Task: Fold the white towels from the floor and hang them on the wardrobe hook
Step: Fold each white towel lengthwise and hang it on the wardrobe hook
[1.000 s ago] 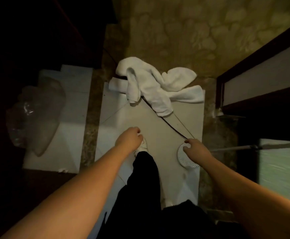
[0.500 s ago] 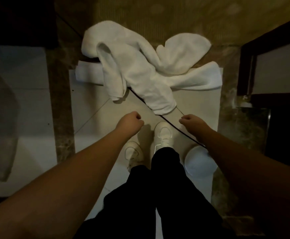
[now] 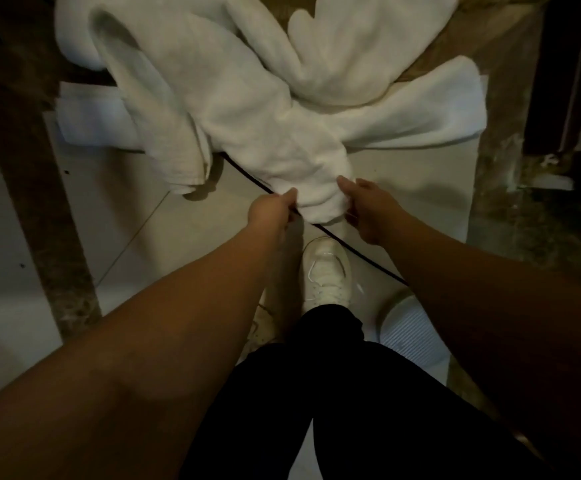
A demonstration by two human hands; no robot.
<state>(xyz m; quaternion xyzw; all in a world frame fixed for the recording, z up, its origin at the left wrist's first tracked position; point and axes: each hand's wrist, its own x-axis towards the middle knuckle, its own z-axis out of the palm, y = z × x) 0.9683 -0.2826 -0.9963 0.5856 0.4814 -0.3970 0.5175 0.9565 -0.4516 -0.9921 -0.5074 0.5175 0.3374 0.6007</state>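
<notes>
Now towel pile (image 3: 265, 109) lies crumpled on floor (image 3: 185, 237), just ahead of feet. Nearest towel end points toward person. Left hand (image 3: 271, 213) and right hand (image 3: 368, 209) pinch this end, one each side, equally near. Black cable (image 3: 361, 256) passes under it.

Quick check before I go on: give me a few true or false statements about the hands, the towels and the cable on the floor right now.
1. Both hands are at the near end of the white towel pile. True: the left hand and right hand grip it from either side.
2. The towels are already folded in a neat stack. False: they lie crumpled and spread on the floor.
3. A black cable runs under the towels' near end. True.
4. The person is barefoot. False: a white shoe shows just behind the hands.
5. A towel already hangs on a hook. False: no hook is in view.
</notes>
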